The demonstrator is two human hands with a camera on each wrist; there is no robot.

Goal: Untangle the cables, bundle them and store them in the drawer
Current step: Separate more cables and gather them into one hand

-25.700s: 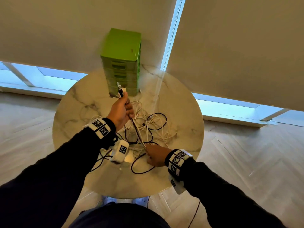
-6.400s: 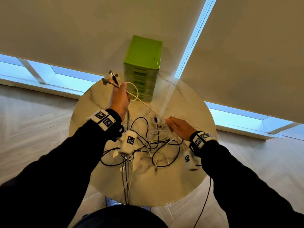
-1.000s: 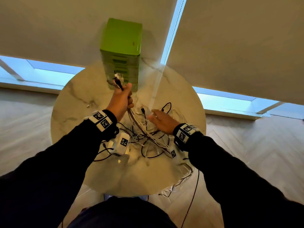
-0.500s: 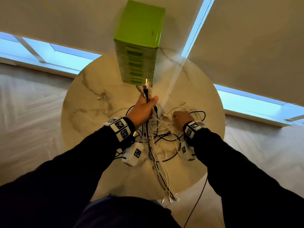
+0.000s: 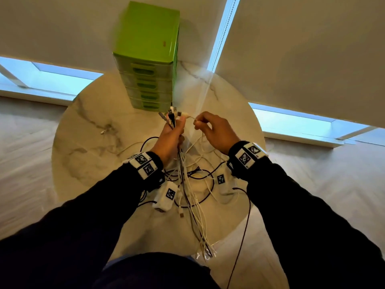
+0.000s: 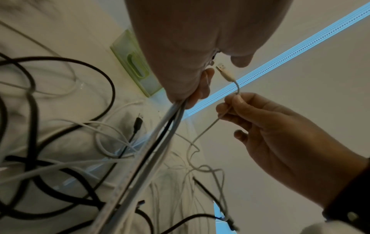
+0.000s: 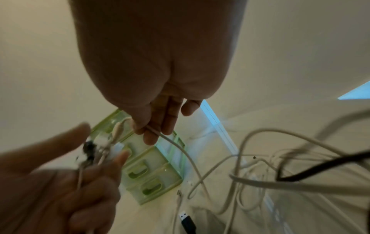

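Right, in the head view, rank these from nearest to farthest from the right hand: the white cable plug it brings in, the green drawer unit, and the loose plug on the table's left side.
From the right hand:
1. White cable plug, just left of its fingertips, beside the left hand.
2. Green drawer unit, behind and to the left, at the table's far edge.
3. Loose plug, far left on the table.

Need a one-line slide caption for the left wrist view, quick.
Left hand grips a bundle of cables while the right hand pinches a white USB cable beside it.

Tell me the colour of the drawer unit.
Lime green drawer unit, clearest in the head view.
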